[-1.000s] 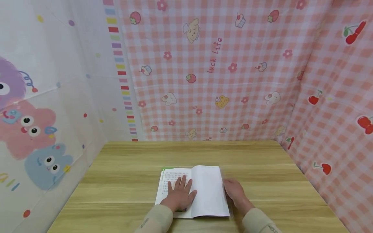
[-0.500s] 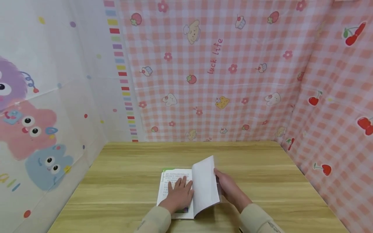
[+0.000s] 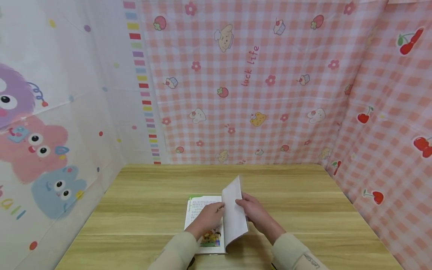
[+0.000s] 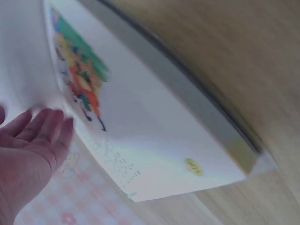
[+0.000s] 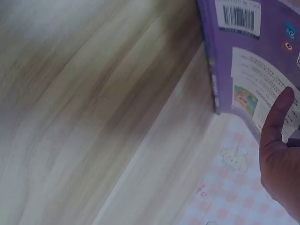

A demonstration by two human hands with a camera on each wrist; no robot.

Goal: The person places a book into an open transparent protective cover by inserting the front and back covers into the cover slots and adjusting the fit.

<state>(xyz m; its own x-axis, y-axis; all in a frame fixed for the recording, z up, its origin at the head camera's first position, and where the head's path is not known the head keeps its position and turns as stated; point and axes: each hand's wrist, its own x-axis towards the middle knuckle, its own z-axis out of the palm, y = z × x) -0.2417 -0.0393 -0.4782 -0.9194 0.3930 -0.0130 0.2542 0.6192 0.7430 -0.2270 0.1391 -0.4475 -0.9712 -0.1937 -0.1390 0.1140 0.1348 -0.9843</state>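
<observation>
An open book (image 3: pixel 202 204) lies on the table, its left page showing printed text and a colourful picture (image 3: pixel 210 238) low down. The blank white inside of its back cover (image 3: pixel 233 215) stands raised and tilted. My right hand (image 3: pixel 258 213) grips this cover's outer edge, thumb on the white side and fingers behind. In the right wrist view the purple outside of the back cover (image 5: pixel 222 42) shows a barcode, with a finger laid along it. My left hand (image 3: pixel 207 217) is over the left page, its fingertips at the fold, the fingers (image 4: pixel 49 124) loosely extended in the left wrist view.
The wooden table (image 3: pixel 152 210) reaches back to a pink checked cloth (image 3: pixel 253 93) hanging behind it. Cloths with cartoon prints (image 3: pixel 44 150) and cherries (image 3: pixel 388 150) hang at the left and right.
My right hand has raised the back cover and swung it leftward from lying flat. My left hand, earlier spread flat on the page, has lifted and shifted toward the fold, uncovering the picture.
</observation>
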